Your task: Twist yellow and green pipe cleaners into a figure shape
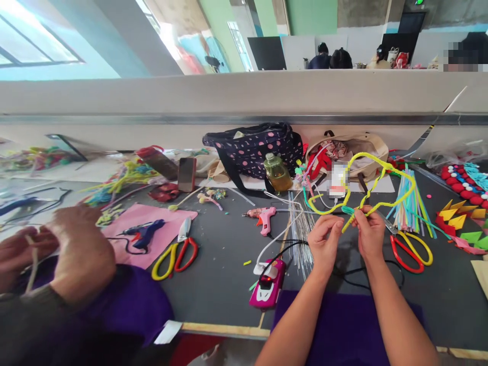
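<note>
Yellow pipe cleaners (394, 204), bent into large open loops, stand up above my hands. My right hand (368, 231) pinches them near their lower crossing. A teal pipe cleaner (347, 209) is wound round the yellow there, and a teal strand runs off to the right behind my fingers. My left hand (324, 238) is closed just to the left, thumb against fingers; what it grips is hidden. A short yellow end pokes out between the hands. Red-and-yellow scissors (412, 252) lie right of my right hand, and a bundle of pastel pipe cleaners (414, 203) is behind it.
A pink glue gun (267, 219), a magenta power strip (268, 284) with cords, and thin wires (303, 249) lie to the left. Farther left are more scissors (178, 251), a blue glue gun (147, 234) and a co-worker's hands (72, 239). Bags (253, 152) and a bottle (277, 173) stand behind.
</note>
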`<state>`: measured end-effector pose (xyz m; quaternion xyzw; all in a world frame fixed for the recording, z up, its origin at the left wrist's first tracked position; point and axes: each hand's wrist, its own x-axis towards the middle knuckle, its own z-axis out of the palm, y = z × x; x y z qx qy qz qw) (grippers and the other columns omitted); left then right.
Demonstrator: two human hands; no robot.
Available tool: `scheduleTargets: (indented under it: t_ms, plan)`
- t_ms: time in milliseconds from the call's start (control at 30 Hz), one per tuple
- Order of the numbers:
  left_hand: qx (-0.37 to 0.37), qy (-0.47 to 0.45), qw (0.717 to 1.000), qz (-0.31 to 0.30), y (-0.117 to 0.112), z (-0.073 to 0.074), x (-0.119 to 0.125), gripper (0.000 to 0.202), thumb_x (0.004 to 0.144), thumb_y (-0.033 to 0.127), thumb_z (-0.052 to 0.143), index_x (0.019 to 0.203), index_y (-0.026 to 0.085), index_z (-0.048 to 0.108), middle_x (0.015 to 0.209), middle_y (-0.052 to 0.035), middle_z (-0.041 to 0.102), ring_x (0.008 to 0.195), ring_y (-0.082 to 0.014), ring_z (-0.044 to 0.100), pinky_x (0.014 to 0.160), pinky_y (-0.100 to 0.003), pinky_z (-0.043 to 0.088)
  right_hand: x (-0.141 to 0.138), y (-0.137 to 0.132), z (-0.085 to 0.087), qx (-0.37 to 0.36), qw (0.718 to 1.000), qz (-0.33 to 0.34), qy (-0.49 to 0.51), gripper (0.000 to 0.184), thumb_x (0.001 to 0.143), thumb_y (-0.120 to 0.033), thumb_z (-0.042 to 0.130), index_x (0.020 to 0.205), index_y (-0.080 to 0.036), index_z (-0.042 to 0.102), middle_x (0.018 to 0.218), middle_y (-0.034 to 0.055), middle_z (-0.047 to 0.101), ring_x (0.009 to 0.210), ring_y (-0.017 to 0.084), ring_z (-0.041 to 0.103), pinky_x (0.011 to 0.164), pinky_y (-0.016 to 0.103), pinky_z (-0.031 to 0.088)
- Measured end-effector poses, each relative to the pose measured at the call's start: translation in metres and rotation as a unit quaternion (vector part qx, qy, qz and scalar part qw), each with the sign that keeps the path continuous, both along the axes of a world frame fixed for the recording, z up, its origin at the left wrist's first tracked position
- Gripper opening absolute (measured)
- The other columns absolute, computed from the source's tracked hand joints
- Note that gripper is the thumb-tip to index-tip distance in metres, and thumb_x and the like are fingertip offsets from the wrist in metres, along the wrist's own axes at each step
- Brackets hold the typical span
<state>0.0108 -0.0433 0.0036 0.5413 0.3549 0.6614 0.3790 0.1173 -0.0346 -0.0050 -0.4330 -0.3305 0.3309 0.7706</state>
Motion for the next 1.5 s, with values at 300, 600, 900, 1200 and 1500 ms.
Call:
scheduleTargets:
  t_ms: [300,600,900,1200,1500]
  plan:
    - [0.035,0.038,0.995,0.086,0.01,-0.008,-0.007,0.016,0.083,0.028,0.066,0.096,0.024,0.075,0.095,-0.0063,0.067,0.085,-0.0179,0.064,0.075,-0.032,0.054,-0.007,-0.01,0.002,0.014,0.988,0.015,-0.152,0.014,0.081,-0.033,0.067,0.08,-0.02,0.065,0.079,0.0004,0.058,0.064,0.012,0.053,0.055,0.025,0.045]
    - [-0.016,-0.033,0.992,0.122,0.009,0.003,-0.008,0.01,0.075,0.03,0.074,0.077,0.021,0.069,0.082,-0.0028,0.06,0.078,-0.0163,0.058,0.066,-0.026,0.05,-0.01,-0.015,0.01,0.056,0.965,0.027,-0.256,0.008,0.086,-0.028,0.062,0.082,-0.024,0.067,0.081,0.0026,0.061,0.076,0.017,0.058,0.068,0.031,0.048]
    - [-0.036,-0.053,0.994,0.092,0.013,-0.005,-0.009,0.012,0.075,0.029,0.073,0.084,0.021,0.07,0.084,-0.0015,0.063,0.08,-0.0147,0.06,0.072,-0.025,0.049,-0.008,-0.015,0.013,0.08,0.952,0.02,-0.296,0.009,0.087,-0.026,0.061,0.083,-0.024,0.069,0.081,0.003,0.064,0.079,0.018,0.06,0.071,0.031,0.048]
    - [-0.069,-0.063,0.994,0.058,0.017,-0.004,-0.012,0.014,0.072,0.031,0.076,0.08,0.019,0.071,0.081,-0.0015,0.064,0.076,-0.0136,0.057,0.07,-0.024,0.047,-0.006,-0.013,0.011,0.065,0.952,0.035,-0.298,0.012,0.088,-0.027,0.06,0.082,-0.024,0.07,0.08,0.0035,0.063,0.078,0.018,0.059,0.072,0.032,0.048]
    - [-0.099,-0.076,0.992,0.035,0.017,-0.004,-0.011,0.015,0.075,0.033,0.074,0.079,0.019,0.071,0.077,-0.0008,0.064,0.074,-0.013,0.057,0.071,-0.023,0.045,-0.005,-0.011,0.005,0.036,0.963,0.056,-0.26,0.009,0.086,-0.029,0.062,0.082,-0.024,0.068,0.082,0.0032,0.062,0.076,0.017,0.058,0.068,0.031,0.049]
